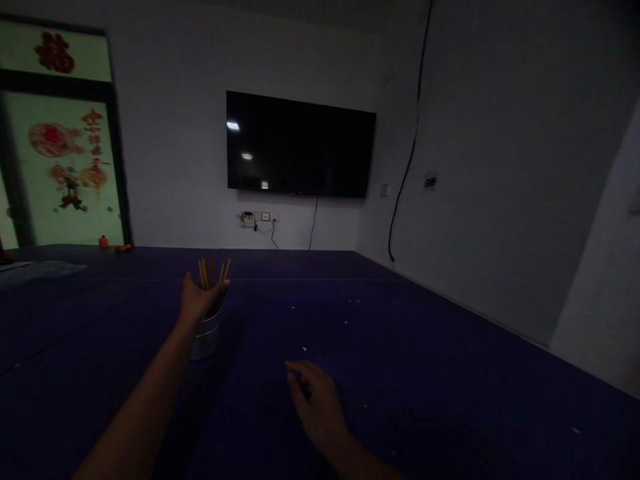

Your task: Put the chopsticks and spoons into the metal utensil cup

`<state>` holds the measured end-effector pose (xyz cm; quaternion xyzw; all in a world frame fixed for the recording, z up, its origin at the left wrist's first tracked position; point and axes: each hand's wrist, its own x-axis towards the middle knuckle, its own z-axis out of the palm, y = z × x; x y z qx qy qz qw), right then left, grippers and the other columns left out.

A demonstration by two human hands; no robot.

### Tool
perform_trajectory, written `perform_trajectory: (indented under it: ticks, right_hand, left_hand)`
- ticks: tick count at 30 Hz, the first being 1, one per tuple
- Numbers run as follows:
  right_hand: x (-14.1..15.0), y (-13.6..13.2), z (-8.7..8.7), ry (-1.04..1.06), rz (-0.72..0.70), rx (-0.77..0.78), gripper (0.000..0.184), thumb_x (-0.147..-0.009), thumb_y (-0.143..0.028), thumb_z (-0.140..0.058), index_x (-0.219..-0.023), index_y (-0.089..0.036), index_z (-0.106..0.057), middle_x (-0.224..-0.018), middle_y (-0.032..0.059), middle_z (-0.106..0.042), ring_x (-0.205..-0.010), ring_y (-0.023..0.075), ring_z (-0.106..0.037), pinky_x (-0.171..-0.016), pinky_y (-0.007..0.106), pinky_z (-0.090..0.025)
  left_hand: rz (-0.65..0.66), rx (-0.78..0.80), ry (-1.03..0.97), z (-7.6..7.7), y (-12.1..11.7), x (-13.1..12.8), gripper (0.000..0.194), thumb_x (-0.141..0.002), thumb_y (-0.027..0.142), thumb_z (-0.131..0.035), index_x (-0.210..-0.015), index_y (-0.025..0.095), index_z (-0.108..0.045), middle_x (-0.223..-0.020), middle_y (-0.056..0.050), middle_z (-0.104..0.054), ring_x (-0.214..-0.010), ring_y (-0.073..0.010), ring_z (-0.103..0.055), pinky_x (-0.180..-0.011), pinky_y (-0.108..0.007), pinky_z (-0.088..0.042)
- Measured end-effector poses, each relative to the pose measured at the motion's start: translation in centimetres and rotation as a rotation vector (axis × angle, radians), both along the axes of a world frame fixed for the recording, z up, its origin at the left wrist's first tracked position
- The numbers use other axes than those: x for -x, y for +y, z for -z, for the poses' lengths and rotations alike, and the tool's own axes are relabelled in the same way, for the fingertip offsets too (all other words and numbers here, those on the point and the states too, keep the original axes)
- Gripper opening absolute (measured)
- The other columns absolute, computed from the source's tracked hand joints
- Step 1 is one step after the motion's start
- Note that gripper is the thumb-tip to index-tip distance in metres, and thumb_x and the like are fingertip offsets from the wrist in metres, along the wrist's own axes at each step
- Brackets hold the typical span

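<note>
A light grey cup with a small dark pattern [207,343] stands upright on the dark blue-purple surface, left of the middle. Several thin yellow-brown sticks [204,272], pencils or chopsticks, I cannot tell which, rise out of it. My left hand [199,301] is around the bundle just above the rim, its thumb across the front; its other fingers are mostly hidden. Lower and to the right, my right hand [316,400] hovers over or rests on the surface. Its fingers are loosely curled, thumb and index tips slightly apart, and no object shows between them.
Small white scraps [305,349] lie scattered on the wide surface [440,373]. A wall-mounted television [300,147], sockets [265,217] and a hanging black cable [411,157] are behind it. Small orange things [103,242] sit at the far left, near a decorated door [65,160].
</note>
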<state>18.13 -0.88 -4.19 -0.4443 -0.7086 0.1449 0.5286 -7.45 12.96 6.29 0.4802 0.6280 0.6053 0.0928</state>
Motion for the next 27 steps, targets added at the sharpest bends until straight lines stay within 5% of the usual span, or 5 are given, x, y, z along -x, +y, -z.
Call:
perform_trajectory:
  ticks: [6,14,22,27]
  right_hand:
    - [-0.53,0.07,-0.31,-0.034,0.007,-0.002,0.027,-0.090,-0.032,-0.046,-0.102,-0.022,-0.068,-0.096,0.0064,-0.070,-0.086,0.0190,-0.064,-0.079,0.032,-0.049]
    - [-0.45,-0.17,-0.34,-0.067,0.006,0.018,0.026,-0.090,-0.032,-0.047,-0.099,-0.022,-0.069,-0.092,0.0051,-0.070,-0.082,0.0182,-0.065,-0.075,0.031,-0.049]
    - [-0.05,-0.36,-0.08,-0.072,-0.060,0.017,0.024,-0.089,-0.028,-0.047,-0.094,-0.022,-0.070,-0.091,0.0044,-0.070,-0.084,0.0176,-0.065,-0.076,0.029,-0.048]
    - [-0.06,-0.10,0.02,-0.070,-0.065,0.043,0.023,-0.089,-0.027,-0.048,-0.093,-0.021,-0.070,-0.092,0.0049,-0.070,-0.084,0.0175,-0.065,-0.076,0.029,-0.048]
  left_hand:
    - [0.038,0.096,-0.065,0.30,0.54,-0.19,0.106,-0.056,0.042,-0.078,-0.141,0.010,-0.023,-0.128,-0.022,-0.053,-0.116,-0.0316,-0.053,-0.094,-0.039,-0.044]
    - [0.005,0.090,-0.059,0.31,0.61,-0.20,0.084,-0.058,0.038,-0.074,-0.129,0.009,-0.041,-0.119,-0.021,-0.059,-0.107,-0.0315,-0.059,-0.085,-0.040,-0.048]
    - [0.034,0.089,-0.058,0.35,0.82,0.11,0.036,-0.056,0.035,-0.072,-0.084,0.014,-0.062,-0.085,-0.012,-0.069,-0.083,-0.0288,-0.066,-0.068,-0.036,-0.050]
    - [0.058,0.072,-0.094,0.67,1.12,0.32,0.028,-0.054,0.033,-0.070,-0.074,0.016,-0.060,-0.068,-0.006,-0.066,-0.067,-0.0240,-0.065,-0.056,-0.031,-0.049]
